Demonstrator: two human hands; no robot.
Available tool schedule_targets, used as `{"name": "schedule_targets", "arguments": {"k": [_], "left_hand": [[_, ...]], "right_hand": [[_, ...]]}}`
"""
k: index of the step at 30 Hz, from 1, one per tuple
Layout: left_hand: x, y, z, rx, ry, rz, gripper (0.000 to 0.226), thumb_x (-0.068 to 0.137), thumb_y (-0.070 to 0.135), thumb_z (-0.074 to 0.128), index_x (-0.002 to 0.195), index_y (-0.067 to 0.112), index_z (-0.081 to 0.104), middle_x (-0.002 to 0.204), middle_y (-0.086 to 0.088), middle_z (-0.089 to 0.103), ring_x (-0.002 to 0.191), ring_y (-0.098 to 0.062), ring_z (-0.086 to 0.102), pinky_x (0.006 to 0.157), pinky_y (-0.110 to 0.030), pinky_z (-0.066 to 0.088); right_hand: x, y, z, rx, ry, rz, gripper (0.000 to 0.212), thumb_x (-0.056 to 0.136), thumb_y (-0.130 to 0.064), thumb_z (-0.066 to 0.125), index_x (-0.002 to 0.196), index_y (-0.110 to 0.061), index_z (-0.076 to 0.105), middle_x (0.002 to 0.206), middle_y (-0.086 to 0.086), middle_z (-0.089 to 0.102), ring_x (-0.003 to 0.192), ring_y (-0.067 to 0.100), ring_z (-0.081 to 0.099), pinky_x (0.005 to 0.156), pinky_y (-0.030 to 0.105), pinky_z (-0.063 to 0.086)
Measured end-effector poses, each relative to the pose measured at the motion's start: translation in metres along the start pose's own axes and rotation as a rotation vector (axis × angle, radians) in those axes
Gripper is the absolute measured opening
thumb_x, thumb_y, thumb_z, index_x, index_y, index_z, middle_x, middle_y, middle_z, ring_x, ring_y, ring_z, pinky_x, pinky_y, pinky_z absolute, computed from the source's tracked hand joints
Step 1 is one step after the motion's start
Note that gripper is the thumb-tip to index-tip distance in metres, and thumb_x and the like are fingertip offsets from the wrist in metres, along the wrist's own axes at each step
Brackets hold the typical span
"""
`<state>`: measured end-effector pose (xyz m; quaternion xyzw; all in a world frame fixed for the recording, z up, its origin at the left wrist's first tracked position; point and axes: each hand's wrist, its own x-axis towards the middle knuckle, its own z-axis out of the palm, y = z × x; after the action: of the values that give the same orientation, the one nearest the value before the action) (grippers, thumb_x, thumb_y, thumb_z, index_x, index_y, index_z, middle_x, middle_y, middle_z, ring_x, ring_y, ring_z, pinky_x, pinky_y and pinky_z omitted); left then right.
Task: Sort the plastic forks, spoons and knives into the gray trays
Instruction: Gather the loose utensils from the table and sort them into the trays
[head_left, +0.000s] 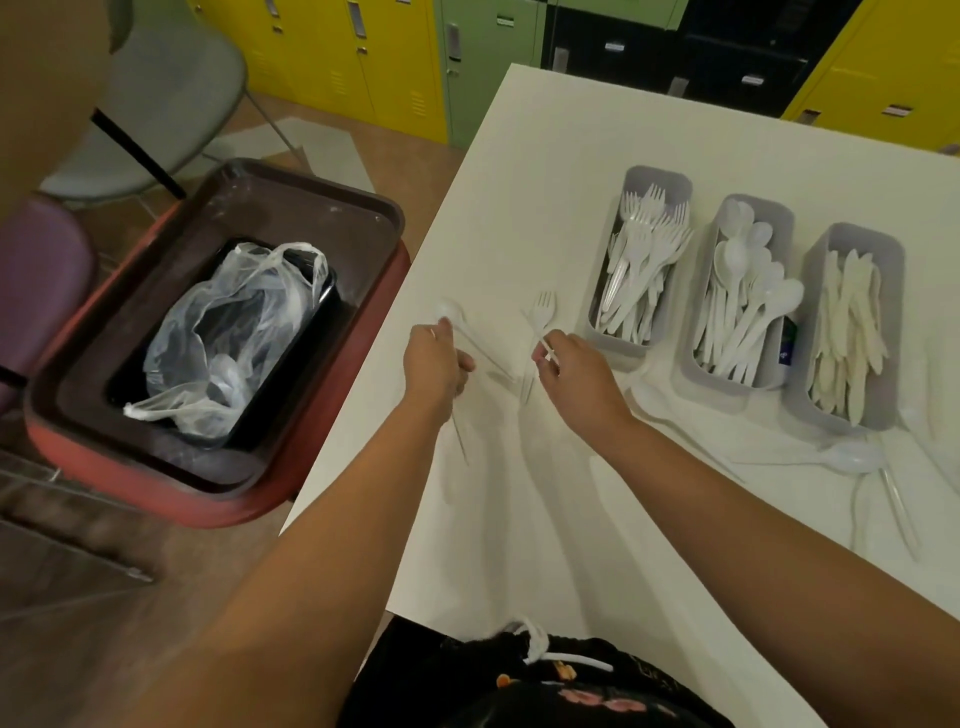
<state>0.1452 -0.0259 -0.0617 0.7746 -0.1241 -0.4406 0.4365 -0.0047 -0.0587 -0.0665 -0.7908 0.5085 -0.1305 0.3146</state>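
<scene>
The left hand pinches a thin white plastic spoon over the white bench. The right hand pinches a small white plastic fork. Three long gray trays nearby hold forks, spoons and knives.

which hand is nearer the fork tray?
Right. The right hand sits just left of the fork tray, near its front corner, pinching a fork. The left hand is farther left, holding a spoon.
</scene>
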Motion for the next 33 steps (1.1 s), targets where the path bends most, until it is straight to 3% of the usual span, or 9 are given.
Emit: {"name": "schedule_targets", "arguments": {"k": [4, 8, 12, 16, 20, 23, 26, 29, 33], "left_hand": [[0.011, -0.002, 0.007, 0.151, 0.060, 0.047, 0.042, 0.091, 0.028, 0.058, 0.119, 0.002, 0.041, 0.113, -0.017, 0.059, 0.087, -0.025, 0.057, 0.073, -0.031, 0.047], [0.016, -0.002, 0.015, 0.386, 0.044, 0.145, 0.055, 0.085, 0.025, 0.067, 0.124, -0.003, 0.039, 0.122, -0.016, 0.056, 0.110, -0.027, 0.056, 0.077, -0.025, 0.041], [0.017, -0.007, 0.024, 0.623, 0.050, 0.258, 0.066, 0.080, 0.033, 0.071, 0.126, -0.001, 0.038, 0.126, -0.014, 0.050, 0.111, -0.028, 0.056, 0.077, -0.028, 0.042], [0.018, -0.007, 0.026, 0.736, 0.061, 0.303, 0.050, 0.087, 0.025, 0.063, 0.124, 0.000, 0.041, 0.126, -0.014, 0.048, 0.107, -0.029, 0.057, 0.077, -0.030, 0.045], [0.020, -0.008, 0.022, 0.821, 0.048, 0.302, 0.036, 0.089, 0.023, 0.055, 0.116, 0.000, 0.050, 0.124, -0.014, 0.048, 0.097, -0.029, 0.059, 0.075, -0.033, 0.046], [0.018, -0.010, 0.021, 0.893, 0.029, 0.312, 0.033, 0.089, 0.019, 0.054, 0.114, -0.001, 0.050, 0.124, -0.015, 0.045, 0.096, -0.031, 0.059, 0.071, -0.034, 0.044], [0.015, -0.014, 0.022, 0.947, 0.015, 0.375, 0.023, 0.090, 0.006, 0.047, 0.110, -0.003, 0.052, 0.121, -0.016, 0.048, 0.100, -0.032, 0.056, 0.070, -0.032, 0.045], [0.011, -0.018, 0.022, 0.902, 0.025, 0.445, 0.015, 0.087, -0.001, 0.044, 0.101, -0.001, 0.050, 0.104, -0.015, 0.054, 0.089, -0.030, 0.053, 0.066, -0.031, 0.040], [-0.003, -0.018, 0.026, 0.806, -0.034, 0.487, 0.018, 0.088, 0.002, 0.042, 0.106, 0.003, 0.042, 0.081, -0.010, 0.051, 0.071, -0.028, 0.049, 0.059, -0.033, 0.037]], "right_hand": [[0.017, -0.003, 0.009, -0.064, -0.036, 0.036, 0.022, 0.094, -0.013, 0.049, 0.113, -0.003, 0.050, 0.108, 0.015, 0.052, 0.082, 0.024, 0.053, 0.066, 0.027, 0.036], [0.028, -0.005, 0.019, -0.217, -0.100, 0.089, 0.043, 0.093, -0.021, 0.054, 0.128, -0.003, 0.038, 0.121, 0.018, 0.043, 0.090, 0.033, 0.060, 0.074, 0.035, 0.050], [0.030, -0.004, 0.029, -0.221, -0.135, 0.153, 0.050, 0.091, -0.014, 0.055, 0.133, -0.001, 0.031, 0.121, 0.020, 0.047, 0.093, 0.033, 0.061, 0.067, 0.032, 0.045], [0.034, -0.001, 0.027, -0.129, -0.136, 0.258, 0.050, 0.088, -0.002, 0.052, 0.133, 0.004, 0.032, 0.115, 0.021, 0.056, 0.098, 0.031, 0.060, 0.064, 0.028, 0.037], [0.028, -0.003, 0.021, -0.115, -0.191, 0.246, 0.022, 0.087, -0.008, 0.052, 0.107, 0.002, 0.050, 0.098, 0.020, 0.060, 0.085, 0.033, 0.058, 0.049, 0.027, 0.029], [0.018, -0.006, 0.014, -0.020, -0.154, 0.216, 0.008, 0.090, -0.013, 0.048, 0.089, -0.005, 0.046, 0.074, 0.008, 0.047, 0.067, 0.024, 0.045, 0.046, 0.025, 0.025], [0.005, -0.001, -0.001, 0.120, -0.036, 0.185, 0.019, 0.092, -0.011, 0.043, 0.074, -0.008, 0.038, 0.062, 0.001, 0.037, 0.056, 0.016, 0.035, 0.047, 0.026, 0.027], [-0.010, 0.012, -0.022, 0.211, 0.048, 0.167, 0.012, 0.093, -0.007, 0.042, 0.086, -0.003, 0.050, 0.074, 0.006, 0.050, 0.067, 0.020, 0.049, 0.061, 0.036, 0.041], [-0.034, 0.047, -0.046, 0.104, 0.175, 0.146, 0.014, 0.088, 0.000, 0.047, 0.097, -0.004, 0.058, 0.098, 0.005, 0.049, 0.080, 0.016, 0.049, 0.071, 0.024, 0.036]]}}
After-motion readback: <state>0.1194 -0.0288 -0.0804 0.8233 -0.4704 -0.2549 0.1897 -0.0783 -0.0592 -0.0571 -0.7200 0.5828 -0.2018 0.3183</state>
